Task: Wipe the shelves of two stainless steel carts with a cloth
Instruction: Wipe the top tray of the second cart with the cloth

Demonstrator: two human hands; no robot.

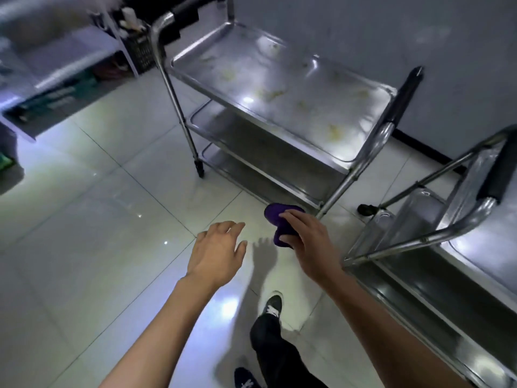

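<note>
My right hand (309, 239) grips a purple cloth (277, 217), bunched up, in the air over the tiled floor. My left hand (218, 247) hovers beside it with fingers relaxed and holds nothing. Ahead stands a three-shelf stainless steel cart (279, 88); yellowish smears mark its top shelf. A second steel cart (458, 247) stands at the right, close to my right forearm, partly cut off by the frame edge. Both hands are short of the first cart's near corner.
A grey wall (391, 29) runs behind the carts. White shelving with crates (56, 93) stands at the far left. Glossy floor tiles (112, 219) spread out in front. My legs and dark shoes (272, 306) show below.
</note>
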